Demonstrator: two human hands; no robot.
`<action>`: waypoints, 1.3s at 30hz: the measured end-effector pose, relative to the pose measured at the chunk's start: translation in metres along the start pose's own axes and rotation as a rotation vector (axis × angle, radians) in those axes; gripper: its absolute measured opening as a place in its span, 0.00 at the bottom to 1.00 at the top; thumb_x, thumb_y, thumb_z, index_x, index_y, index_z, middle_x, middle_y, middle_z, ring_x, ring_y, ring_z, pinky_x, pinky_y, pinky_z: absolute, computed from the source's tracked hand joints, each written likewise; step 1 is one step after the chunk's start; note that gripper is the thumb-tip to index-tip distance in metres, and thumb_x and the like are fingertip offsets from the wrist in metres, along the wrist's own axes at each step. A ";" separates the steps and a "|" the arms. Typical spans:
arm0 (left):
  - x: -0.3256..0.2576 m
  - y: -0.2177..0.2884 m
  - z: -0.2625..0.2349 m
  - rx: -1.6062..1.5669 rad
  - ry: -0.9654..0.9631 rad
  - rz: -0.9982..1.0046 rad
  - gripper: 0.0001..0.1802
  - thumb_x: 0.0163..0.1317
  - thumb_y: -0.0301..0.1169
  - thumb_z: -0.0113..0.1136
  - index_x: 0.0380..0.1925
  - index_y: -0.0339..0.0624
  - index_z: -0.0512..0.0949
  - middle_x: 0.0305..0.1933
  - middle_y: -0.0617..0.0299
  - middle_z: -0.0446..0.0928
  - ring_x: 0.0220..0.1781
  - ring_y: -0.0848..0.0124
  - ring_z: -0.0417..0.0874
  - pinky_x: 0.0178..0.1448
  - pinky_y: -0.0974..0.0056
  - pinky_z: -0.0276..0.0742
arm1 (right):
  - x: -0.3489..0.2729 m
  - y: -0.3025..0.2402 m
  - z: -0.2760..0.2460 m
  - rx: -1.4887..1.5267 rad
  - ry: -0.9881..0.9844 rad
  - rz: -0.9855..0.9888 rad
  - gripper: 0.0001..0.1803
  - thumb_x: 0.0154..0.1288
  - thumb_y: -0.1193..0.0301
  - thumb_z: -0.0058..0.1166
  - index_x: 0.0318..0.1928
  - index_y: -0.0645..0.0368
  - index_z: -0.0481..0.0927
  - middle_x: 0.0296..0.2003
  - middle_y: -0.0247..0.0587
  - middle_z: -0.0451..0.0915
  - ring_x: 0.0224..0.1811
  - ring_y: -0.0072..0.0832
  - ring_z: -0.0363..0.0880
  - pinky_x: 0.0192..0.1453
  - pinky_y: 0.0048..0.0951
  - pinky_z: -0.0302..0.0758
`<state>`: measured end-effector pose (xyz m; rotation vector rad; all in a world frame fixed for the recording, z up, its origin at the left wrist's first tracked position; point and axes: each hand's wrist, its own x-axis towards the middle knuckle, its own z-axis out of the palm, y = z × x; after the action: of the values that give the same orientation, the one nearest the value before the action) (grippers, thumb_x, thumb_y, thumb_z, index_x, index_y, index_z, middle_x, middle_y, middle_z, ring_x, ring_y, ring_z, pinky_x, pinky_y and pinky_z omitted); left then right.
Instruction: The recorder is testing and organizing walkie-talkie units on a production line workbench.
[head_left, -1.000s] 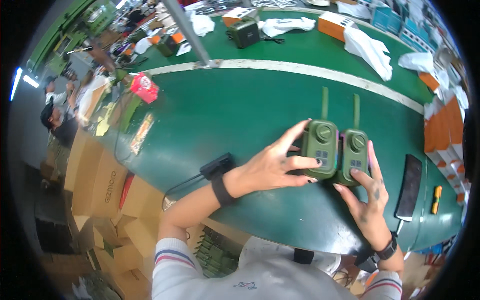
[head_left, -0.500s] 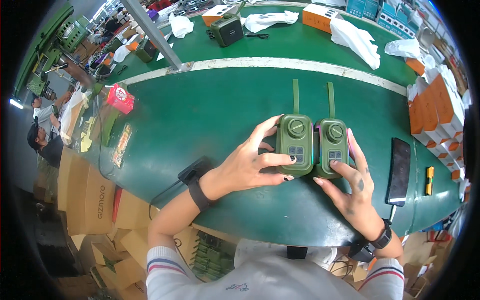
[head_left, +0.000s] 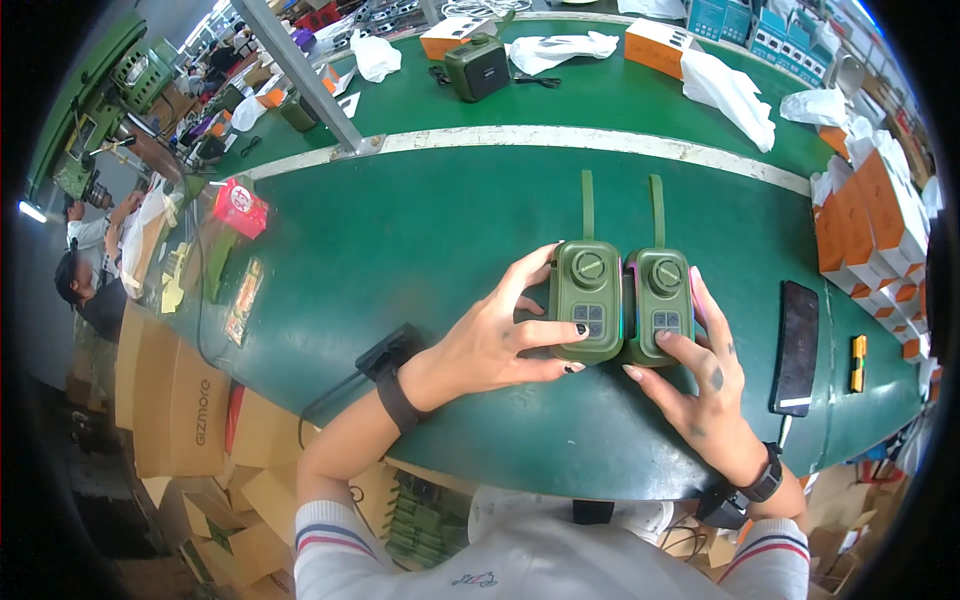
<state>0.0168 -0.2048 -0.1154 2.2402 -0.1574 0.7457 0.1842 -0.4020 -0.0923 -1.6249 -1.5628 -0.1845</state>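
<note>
Two dark green portable speakers stand side by side on the bench, each with a round knob, a small pad of buttons and a strap stretching away from me. Coloured light glows along their sides. My left hand [head_left: 500, 332] grips the left speaker [head_left: 587, 300] around its left side, the index finger on its buttons. The right speaker [head_left: 660, 300] sits in my right hand [head_left: 705, 375], with the index fingertip at its button pad and other fingers along its right side. Both hands have thumbs near the front edges.
A black phone [head_left: 796, 348] with a cable and a yellow-black small item [head_left: 858, 363] lie to the right. Orange-white boxes [head_left: 875, 225] are stacked beyond. At left are a red packet [head_left: 241, 208] and cardboard cartons [head_left: 180, 400]. A metal post [head_left: 305, 75] rises at the far bench.
The whole view has shifted slightly. Both hands keep their hold on the two speakers, with the fingers nearly unmoved at the buttons.
</note>
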 end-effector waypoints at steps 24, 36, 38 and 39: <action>0.003 0.002 0.000 -0.031 -0.008 0.003 0.34 0.44 0.28 0.74 0.52 0.67 0.72 0.70 0.41 0.51 0.62 0.39 0.69 0.42 0.57 0.84 | 0.000 0.000 0.000 0.056 0.001 0.034 0.21 0.45 0.71 0.72 0.41 0.59 0.78 0.63 0.72 0.58 0.54 0.56 0.76 0.47 0.41 0.83; 0.005 0.005 0.003 -0.019 -0.001 0.011 0.33 0.44 0.29 0.74 0.51 0.66 0.72 0.70 0.40 0.51 0.61 0.39 0.71 0.42 0.57 0.84 | 0.000 -0.002 -0.007 0.046 -0.011 0.031 0.21 0.45 0.71 0.72 0.41 0.58 0.78 0.62 0.72 0.59 0.58 0.57 0.72 0.47 0.40 0.83; 0.006 0.005 0.003 -0.023 -0.003 0.012 0.33 0.44 0.29 0.74 0.51 0.66 0.72 0.70 0.40 0.51 0.61 0.39 0.71 0.42 0.57 0.84 | 0.000 -0.002 -0.007 0.036 -0.007 0.023 0.21 0.45 0.72 0.72 0.41 0.59 0.78 0.62 0.73 0.59 0.58 0.57 0.72 0.46 0.39 0.83; 0.006 0.005 0.003 -0.023 -0.003 0.013 0.33 0.44 0.29 0.74 0.51 0.66 0.72 0.70 0.40 0.51 0.61 0.39 0.71 0.42 0.57 0.84 | 0.001 -0.002 -0.008 0.036 -0.007 0.023 0.21 0.45 0.72 0.72 0.41 0.59 0.78 0.62 0.73 0.59 0.58 0.57 0.72 0.46 0.39 0.83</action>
<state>0.0212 -0.2096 -0.1101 2.2201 -0.1810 0.7442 0.1858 -0.4067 -0.0861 -1.6167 -1.5434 -0.1380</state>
